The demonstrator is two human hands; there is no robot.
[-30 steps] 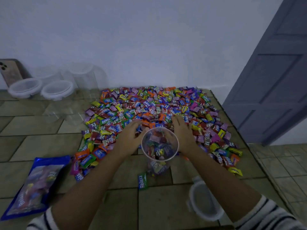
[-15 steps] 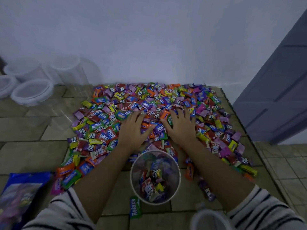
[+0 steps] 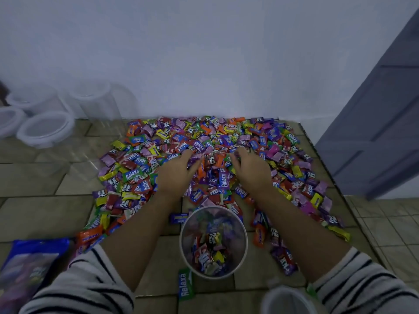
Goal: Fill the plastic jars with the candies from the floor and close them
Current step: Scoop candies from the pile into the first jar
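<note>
Candies (image 3: 204, 143) in bright wrappers lie in a wide heap on the tiled floor (image 3: 34, 211) against the white wall, and an open jar (image 3: 181, 241) stands at the near edge of the heap, between the person's forearms, with a shallow layer of sweets at its bottom. The left hand (image 3: 175, 175) and right hand (image 3: 251, 171) rest on the pile just beyond the jar, palms turned toward each other; the fingers (image 3: 192, 158) of each are bent and held close together, tips dug into the wrappers, cupping a mound between them. The step in hand looks like a two-handed scoop. To do it well, the hands should close under the mound from both sides, lift it as one load, and release only when directly above the jar's mouth, since slick wrappers are likely to slide out of any gap. The jar seems light and far from full, so a wrist brushing it could tip it. Several empty jars (image 3: 45, 128) wait at the far left, a lid (image 3: 288, 300) sits near the right sleeve, and a blue bag (image 3: 29, 268) lies by the left sleeve.
</note>
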